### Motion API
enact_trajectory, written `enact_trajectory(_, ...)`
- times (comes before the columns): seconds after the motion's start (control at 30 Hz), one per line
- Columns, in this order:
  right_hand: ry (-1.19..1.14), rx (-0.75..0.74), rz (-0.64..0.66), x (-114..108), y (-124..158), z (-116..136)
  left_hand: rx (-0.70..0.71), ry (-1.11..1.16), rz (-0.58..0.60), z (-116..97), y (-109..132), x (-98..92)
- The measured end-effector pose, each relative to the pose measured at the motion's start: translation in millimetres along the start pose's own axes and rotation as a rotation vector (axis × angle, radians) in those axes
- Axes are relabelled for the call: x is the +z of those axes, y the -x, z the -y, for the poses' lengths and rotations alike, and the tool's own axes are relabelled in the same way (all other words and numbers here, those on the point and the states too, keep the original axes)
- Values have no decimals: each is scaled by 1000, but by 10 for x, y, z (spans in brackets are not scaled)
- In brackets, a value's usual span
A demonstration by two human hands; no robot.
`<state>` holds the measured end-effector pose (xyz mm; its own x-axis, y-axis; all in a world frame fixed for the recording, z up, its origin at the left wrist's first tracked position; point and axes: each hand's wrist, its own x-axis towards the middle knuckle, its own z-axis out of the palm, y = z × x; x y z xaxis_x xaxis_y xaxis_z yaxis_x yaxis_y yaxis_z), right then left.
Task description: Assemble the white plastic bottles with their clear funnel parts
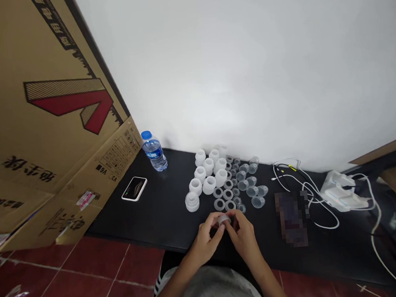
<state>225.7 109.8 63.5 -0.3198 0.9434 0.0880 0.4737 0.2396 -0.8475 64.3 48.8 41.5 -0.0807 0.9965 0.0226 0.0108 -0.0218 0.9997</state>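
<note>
My left hand [209, 236] and my right hand [240, 231] meet near the table's front edge. Between their fingertips they pinch a small translucent plastic piece [223, 219], partly covered by the fingers. Just beyond stand several white round plastic pots [209, 185] with open tops. One white pot [192, 201] at the front left has a ring-like piece on top. Flat translucent rings [219, 204] lie in columns right of the pots, beside small grey discs [237, 200]. Farther right are several clear cup-shaped caps [258, 202].
A water bottle [154, 152] and a white-edged device [134, 188] are on the black table [149, 220] at left. A big cardboard box [63, 155] borders that side. At right lie a blurred item [292, 219], white cables [309, 189] and a white power strip [338, 191]. A white wall rises behind.
</note>
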Motion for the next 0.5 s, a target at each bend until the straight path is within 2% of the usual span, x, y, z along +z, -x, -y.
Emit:
enact_trajectory(0.3, 5, 4, 27, 2, -36, 19, 60, -2, 62, -13, -22, -26)
enact_trajectory(0.5, 8, 11, 8, 64, -47, 54, 74, -28, 49, 45, -24, -10)
